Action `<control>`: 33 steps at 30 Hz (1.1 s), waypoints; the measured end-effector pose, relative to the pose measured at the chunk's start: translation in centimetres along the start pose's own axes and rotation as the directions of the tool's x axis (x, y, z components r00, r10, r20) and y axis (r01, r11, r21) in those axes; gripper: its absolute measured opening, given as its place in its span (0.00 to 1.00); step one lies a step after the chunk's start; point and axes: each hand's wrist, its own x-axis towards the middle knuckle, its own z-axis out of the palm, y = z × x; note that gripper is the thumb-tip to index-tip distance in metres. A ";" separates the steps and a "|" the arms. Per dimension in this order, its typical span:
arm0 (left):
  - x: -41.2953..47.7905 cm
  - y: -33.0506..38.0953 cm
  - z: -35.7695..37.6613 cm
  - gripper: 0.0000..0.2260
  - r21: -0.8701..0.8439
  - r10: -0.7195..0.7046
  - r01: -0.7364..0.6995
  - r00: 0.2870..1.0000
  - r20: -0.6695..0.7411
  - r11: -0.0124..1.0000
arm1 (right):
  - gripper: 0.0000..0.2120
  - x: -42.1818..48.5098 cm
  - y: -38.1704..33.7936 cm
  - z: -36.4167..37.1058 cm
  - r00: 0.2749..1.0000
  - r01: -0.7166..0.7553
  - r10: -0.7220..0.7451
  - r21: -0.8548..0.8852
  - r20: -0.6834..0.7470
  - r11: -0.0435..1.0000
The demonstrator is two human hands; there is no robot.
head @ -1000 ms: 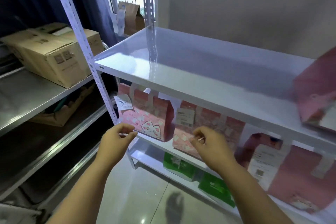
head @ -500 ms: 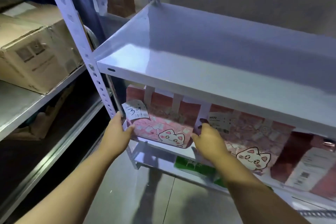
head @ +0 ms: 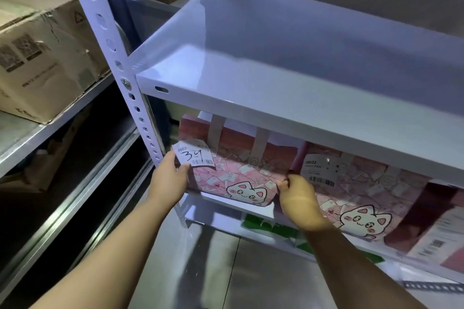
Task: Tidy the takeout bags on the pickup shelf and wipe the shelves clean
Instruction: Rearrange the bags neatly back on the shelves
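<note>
I am watching the left hand (head: 170, 178) holding the left edge of the pink cat bag (head: 238, 173), its thumb lying by the paper tag (head: 194, 157). The right hand (head: 298, 198) is pinching the bag's right edge. The bag is sitting on the middle shelf (head: 221, 204), just beside a second cat bag (head: 364, 195).

The paper tag (head: 194, 157) on the left pink cat bag (head: 241, 178) reads "J802" in print, with a handwritten "39" above a barcode. The label (head: 319, 170) on the next pink cat bag (head: 371, 195) reads "J8022". Print on the cardboard box (head: 45, 57) is too blurred to read.
</note>
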 end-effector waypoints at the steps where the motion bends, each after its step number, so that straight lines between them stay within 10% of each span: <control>1: -0.2 -0.1 -0.2 0.04 0.017 0.000 0.001 1.000 -0.017 1.000 | 0.12 -0.2 0.1 0.0 1.000 -0.007 0.007 0.020 -0.009 1.000; 22: -18.7 0.1 -8.1 0.06 -0.226 0.068 -0.113 0.977 -0.200 0.968 | 0.10 -16.0 6.5 -5.7 0.950 0.307 -0.296 0.421 -0.093 0.853; 33: -30.0 7.2 -11.0 0.09 -0.417 0.296 -0.428 0.891 -0.345 0.802 | 0.13 -24.5 9.9 -13.9 0.799 0.601 -0.502 0.436 -0.331 0.670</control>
